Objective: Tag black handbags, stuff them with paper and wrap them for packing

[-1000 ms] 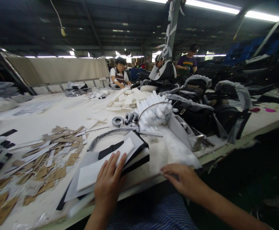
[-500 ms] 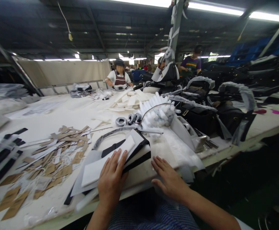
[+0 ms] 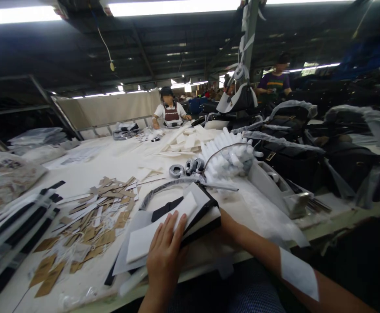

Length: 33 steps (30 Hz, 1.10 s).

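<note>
One of the two hands, the left hand (image 3: 165, 252), lies palm down on a white foam piece (image 3: 160, 230), its fingers straight, nearly side by side and angled up and to the right; it is flattened out rather than closed around anything. Its wrist comes in from the bottom edge of the view, with the forearm mostly cut off. The right hand (image 3: 227, 226) goes in behind the right end of a black bag (image 3: 209, 225), so its fingers are hidden and I cannot tell whether they grip or are spread. The right forearm (image 3: 260, 248) slants in from the lower right corner, with a white patch (image 3: 299, 273) around it below the elbow. The black bag lies tilted near the front edge of the bench (image 3: 120, 157), directly before the person, with the foam and a pale sheet (image 3: 199, 194) on top of it. A plastic-wrapped handle (image 3: 149, 195) curves out beyond its far side. Brown card tags (image 3: 107, 238) are strewn to the left, black strips (image 3: 23, 232) lie farther left, and a heap of white rolls (image 3: 231, 153) sits beyond the bag to the right.
</note>
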Available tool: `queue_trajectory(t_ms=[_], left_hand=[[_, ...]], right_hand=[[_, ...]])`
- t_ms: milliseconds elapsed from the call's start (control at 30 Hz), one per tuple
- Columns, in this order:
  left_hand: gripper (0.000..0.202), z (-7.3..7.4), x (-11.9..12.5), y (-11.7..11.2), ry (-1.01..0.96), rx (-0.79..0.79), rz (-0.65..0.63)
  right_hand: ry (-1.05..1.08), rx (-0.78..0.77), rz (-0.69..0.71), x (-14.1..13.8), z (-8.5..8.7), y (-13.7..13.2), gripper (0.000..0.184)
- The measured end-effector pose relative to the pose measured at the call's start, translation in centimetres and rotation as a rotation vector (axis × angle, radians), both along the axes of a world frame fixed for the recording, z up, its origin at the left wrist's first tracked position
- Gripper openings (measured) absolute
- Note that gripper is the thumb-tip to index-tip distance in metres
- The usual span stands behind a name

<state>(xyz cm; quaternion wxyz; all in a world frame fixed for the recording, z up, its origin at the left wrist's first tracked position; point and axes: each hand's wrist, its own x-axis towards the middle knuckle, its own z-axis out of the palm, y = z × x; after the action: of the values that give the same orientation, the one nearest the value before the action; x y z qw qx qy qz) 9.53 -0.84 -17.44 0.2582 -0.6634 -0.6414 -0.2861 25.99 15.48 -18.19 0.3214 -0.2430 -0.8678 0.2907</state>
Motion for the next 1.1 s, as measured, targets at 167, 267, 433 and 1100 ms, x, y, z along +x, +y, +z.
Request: queue_trajectory(t_ms=[167, 267, 433, 1100], left_hand=[[0.057, -1.0, 0.4, 0.3, 0.014, -0.009, -0.014], [0.051, -1.6, 0.9, 0.6, 0.019, 0.035, -0.021], [0.05, -2.3, 1.4, 0.9, 0.078, 0.031, -0.01], [0.049, -3.6, 3.8, 0.8, 0.155, 0.064, -0.001]], right_hand=[[-0.186, 0.114, -0.037, 3.8, -1.9, -3.5, 0.045], [-0.303, 0.181, -0.06, 4.9, -3.2, -4.2, 0.042], [-0.381, 0.198, -0.046, 5.3, -4.2, -4.0, 0.033], [-0.284, 0.24, -0.027, 3.2, 8.7, 0.5, 0.032]])
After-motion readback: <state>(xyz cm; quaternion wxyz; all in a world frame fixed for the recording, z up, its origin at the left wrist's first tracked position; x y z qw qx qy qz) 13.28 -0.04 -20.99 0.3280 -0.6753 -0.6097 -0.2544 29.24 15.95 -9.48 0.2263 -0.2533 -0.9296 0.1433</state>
